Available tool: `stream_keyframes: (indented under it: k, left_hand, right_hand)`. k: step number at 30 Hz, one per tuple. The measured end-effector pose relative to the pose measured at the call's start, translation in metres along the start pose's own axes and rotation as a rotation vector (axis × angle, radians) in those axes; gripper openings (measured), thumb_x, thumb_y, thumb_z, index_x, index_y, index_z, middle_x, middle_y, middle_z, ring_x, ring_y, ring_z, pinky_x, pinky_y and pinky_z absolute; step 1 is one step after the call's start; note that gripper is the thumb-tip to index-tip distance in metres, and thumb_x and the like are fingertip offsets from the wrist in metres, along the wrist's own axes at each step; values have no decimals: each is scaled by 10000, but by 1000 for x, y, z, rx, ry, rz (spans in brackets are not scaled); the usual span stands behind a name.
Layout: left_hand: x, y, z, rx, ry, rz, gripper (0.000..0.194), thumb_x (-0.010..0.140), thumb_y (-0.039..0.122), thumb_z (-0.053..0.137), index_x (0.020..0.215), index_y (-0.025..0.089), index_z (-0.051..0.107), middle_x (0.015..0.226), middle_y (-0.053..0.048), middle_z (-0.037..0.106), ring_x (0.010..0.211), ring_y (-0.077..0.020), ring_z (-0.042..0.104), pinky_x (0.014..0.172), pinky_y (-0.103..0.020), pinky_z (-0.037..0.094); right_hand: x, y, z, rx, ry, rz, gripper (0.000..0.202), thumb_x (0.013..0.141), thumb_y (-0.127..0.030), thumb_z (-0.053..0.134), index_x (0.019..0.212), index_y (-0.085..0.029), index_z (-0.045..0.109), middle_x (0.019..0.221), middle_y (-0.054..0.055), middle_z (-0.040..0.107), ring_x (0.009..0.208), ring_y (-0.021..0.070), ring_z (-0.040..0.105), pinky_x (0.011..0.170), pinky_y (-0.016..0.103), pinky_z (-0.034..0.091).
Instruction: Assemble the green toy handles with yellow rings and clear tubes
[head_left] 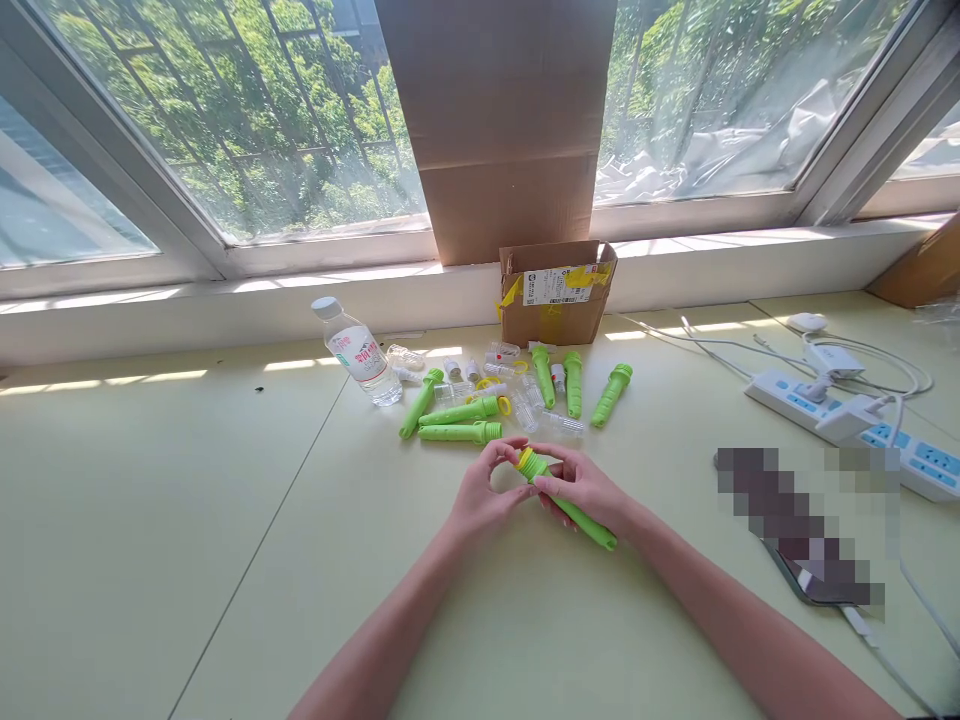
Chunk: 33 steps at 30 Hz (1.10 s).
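The green threaded tube (589,525) is in the person's two hands, just above the table (150,480) or lightly on it; this I cannot tell. Its long axis runs slantwise: the threaded end, with a yellow ring (524,458) around it, points up and left, away from the body, while the narrow end points down and right. The right hand (589,490) has its fingers closed around the tube just below the thread, the thumb on top. The left hand (487,495) is nearer to the ringed end. Its thumb and index finger make a curved shape with a gap between them; the index fingertip touches the ring, and the thumb is beside the tube. Whether these fingers really pinch the ring, I cannot tell.

Beyond the hands lie other green tubes (460,432), clear plastic cylinders (562,425) and loose yellow rings (505,405), between a water bottle (360,355) and a cardboard box (551,320).

The right fingers hide the underside of the tube, and the left fingertips cover part of the ring's edge. The clear pieces overlap, so they are difficult to count. At right, a pixelated patch covers most of a phone-like device (784,570).
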<state>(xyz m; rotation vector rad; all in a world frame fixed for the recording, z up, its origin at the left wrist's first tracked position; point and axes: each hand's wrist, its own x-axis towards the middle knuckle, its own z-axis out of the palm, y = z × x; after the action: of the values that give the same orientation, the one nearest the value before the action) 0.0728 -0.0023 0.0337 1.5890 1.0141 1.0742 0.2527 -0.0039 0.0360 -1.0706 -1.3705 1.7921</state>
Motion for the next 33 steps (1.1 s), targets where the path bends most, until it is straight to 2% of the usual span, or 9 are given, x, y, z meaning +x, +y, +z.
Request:
stream_keyframes:
  k: [3,5,8,11,14,20,26,30,33]
  left_hand:
    - [-1,1,-3,10,4,-14,244,717,191,684,840,200,473,1161,-90,609,1113,-246,556,965,-432,396]
    - [0,1,-4,28,37,13,254,707,183,688,846,201,476,1151,-88,619,1103,-248,564,957,-439,405]
    - [1,1,-6,104,115,76,250,709,204,691,832,203,473,1133,-75,629,1087,-235,575,951,-430,415]
    - [2,-2,-6,194,207,129,240,718,230,691,815,205,473,1125,-67,631,1064,-223,587,925,-409,437]
    - [1,-5,-5,251,247,164,238,720,236,694,820,205,480,1120,-65,630,1048,-217,595,903,-394,455]
    - [0,-7,-7,314,205,208,246,732,239,684,834,204,463,1155,-80,625,1065,-220,592,897,-398,460]
    - [-1,-7,-4,370,267,303,242,734,210,688,829,204,465,1142,-83,635,1062,-216,600,881,-390,479]
    - [-1,-10,-1,422,342,370,250,720,202,704,826,203,478,1124,-85,641,1055,-221,602,863,-392,494]
    - [0,-10,-1,439,331,409,243,720,192,702,838,202,489,1141,-92,633,1078,-227,592,872,-401,497]
  right_hand:
    - [-1,1,3,-124,10,-41,643,752,-343,652,1328,-235,387,678,-41,554,423,95,506,369,224,413]
    - [-1,3,4,-297,44,-156,642,739,-301,664,1320,-259,394,777,-11,595,530,123,567,456,253,463]
    - [-1,7,5,-665,216,-379,593,757,-242,639,1309,-260,423,887,33,648,712,182,616,608,312,491]
    - [1,11,4,-910,368,-493,423,819,-264,578,1235,-239,505,953,69,685,780,221,642,645,334,490]
    - [1,14,4,-972,396,-535,331,869,-282,526,1198,-254,545,1023,64,692,838,217,655,692,315,497]
    - [1,19,5,-956,328,-556,320,900,-271,487,1215,-249,535,972,46,704,778,185,659,668,272,492]
    - [6,24,3,-1193,478,-720,318,904,-299,489,1192,-183,559,896,88,711,764,216,649,617,304,466]
    - [8,23,5,-1263,526,-671,315,920,-297,458,1195,-175,553,867,87,708,747,218,645,568,302,446]
    - [8,25,7,-1212,493,-667,309,926,-285,446,1200,-170,529,927,85,707,720,200,651,535,289,442]
